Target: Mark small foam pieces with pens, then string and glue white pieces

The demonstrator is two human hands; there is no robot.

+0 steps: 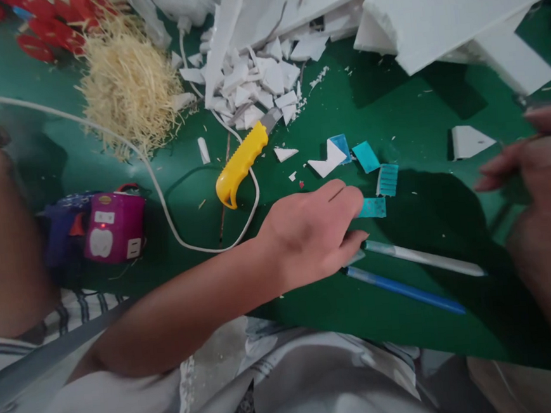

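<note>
My left hand [313,232] is low over the green table with its fingers curled and the thumb stretched forward. A small teal patterned piece [373,207] shows just beyond its fingertips; whether they grip it is hidden. Under the thumb lies a pale clear scrap [354,257]. My right hand [531,180] is raised at the right edge, blurred, fingers closed round something dark and thin that I cannot make out. Between the hands lie a white pen [425,259] and a blue pen [406,290]. Other teal pieces [366,156] and a notched white foam piece [328,159] lie beyond my left hand.
A yellow-handled knife [242,164] rests by a heap of foam scraps [261,83]. White foam boards [460,7] cover the back. At left are straw [130,84], a magenta socket block [115,227], a white cable [156,178] and another person's limb [5,228].
</note>
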